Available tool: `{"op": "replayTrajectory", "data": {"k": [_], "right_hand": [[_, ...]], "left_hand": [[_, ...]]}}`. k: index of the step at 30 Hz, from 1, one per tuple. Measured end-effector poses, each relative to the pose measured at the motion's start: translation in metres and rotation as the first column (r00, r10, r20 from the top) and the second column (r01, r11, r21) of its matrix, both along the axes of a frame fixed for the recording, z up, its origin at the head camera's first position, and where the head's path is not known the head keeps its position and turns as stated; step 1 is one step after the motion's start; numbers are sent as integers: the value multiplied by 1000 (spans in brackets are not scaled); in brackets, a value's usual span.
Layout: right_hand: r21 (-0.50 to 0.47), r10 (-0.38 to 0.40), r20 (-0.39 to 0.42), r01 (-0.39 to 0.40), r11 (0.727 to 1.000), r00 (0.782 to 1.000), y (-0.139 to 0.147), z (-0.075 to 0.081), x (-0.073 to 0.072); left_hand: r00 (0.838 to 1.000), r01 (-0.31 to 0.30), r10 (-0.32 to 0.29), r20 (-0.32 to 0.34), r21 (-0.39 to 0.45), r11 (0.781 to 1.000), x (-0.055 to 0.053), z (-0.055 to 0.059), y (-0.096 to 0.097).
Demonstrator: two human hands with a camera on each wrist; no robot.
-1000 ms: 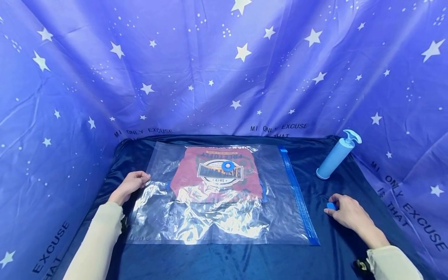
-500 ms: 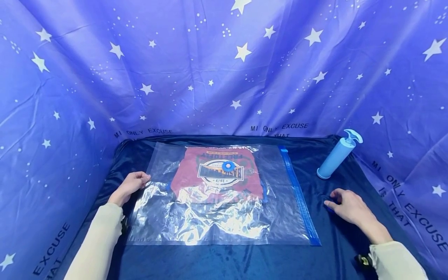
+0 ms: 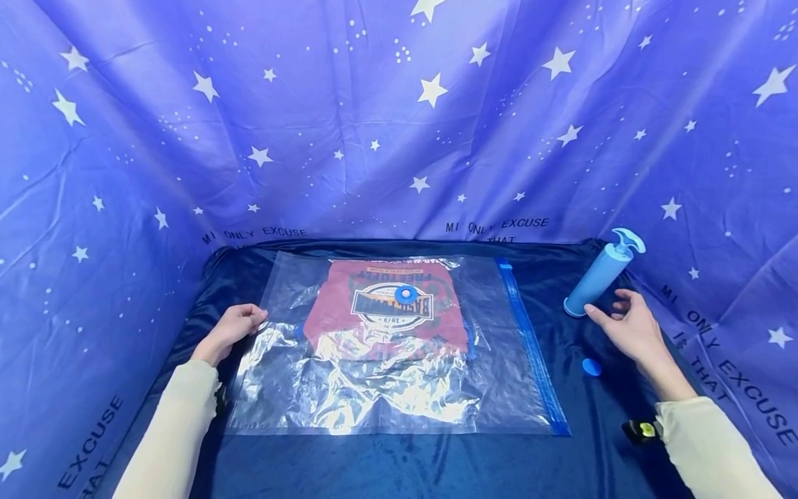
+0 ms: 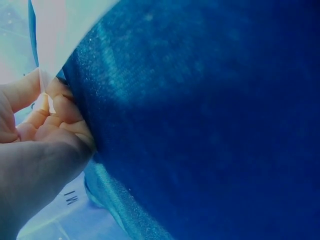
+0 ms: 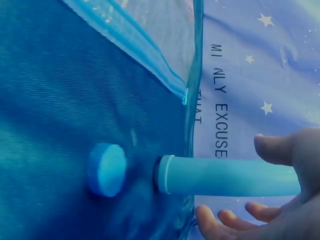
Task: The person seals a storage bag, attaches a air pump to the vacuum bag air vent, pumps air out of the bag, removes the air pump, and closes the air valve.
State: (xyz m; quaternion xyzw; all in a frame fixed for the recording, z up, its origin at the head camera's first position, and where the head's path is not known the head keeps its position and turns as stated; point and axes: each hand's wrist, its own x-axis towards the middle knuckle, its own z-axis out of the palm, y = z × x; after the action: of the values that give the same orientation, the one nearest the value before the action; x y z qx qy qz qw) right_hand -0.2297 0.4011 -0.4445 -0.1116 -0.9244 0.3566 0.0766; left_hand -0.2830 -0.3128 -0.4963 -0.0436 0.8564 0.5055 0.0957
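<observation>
A clear vacuum storage bag (image 3: 499, 388) lies flat, with a folded red printed T-shirt (image 3: 324, 298) inside. Its blue valve (image 3: 406, 295) shows over the shirt's print. At the bag's left edge, my left hand (image 3: 231, 331) pinches the plastic between thumb and fingers; the left wrist view shows that clear film (image 4: 65, 30) up close. My right hand (image 3: 634, 331) is beside the light blue hand pump (image 3: 600, 281), which stands upright. In the right wrist view, thumb and fingers are spread on either side of the pump barrel (image 5: 225, 176). A round blue cap (image 3: 592, 367) lies below that hand.
The bag's blue zip strip (image 3: 530, 346) runs along its right side, with a slider (image 3: 505, 266) at the far end. Dark blue cloth (image 3: 399, 471) covers the table. Purple star-printed curtains (image 3: 349, 125) enclose the back and both sides.
My right hand has let go of the blue cap, leaving it on the cloth, and has moved away to the pump. The left hand stays at the bag's edge.
</observation>
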Motion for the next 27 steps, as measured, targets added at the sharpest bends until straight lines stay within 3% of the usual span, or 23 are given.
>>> {"op": "replayTrajectory", "data": {"k": [10,19,27], "right_hand": [[-76,-60,-65,55,996,996,0,11,-29],[-66,-107,-107,100,993,988,5,4,-43],[-48,-100,-120,95,994,988,5,-1,-50]], "left_hand": [[1000,8,-8,-2,12,1000,1,3,1],[1000,14,-13,-12,34,999,-3,3,2],[1000,1,-1,10,35,999,-1,2,1]]}}
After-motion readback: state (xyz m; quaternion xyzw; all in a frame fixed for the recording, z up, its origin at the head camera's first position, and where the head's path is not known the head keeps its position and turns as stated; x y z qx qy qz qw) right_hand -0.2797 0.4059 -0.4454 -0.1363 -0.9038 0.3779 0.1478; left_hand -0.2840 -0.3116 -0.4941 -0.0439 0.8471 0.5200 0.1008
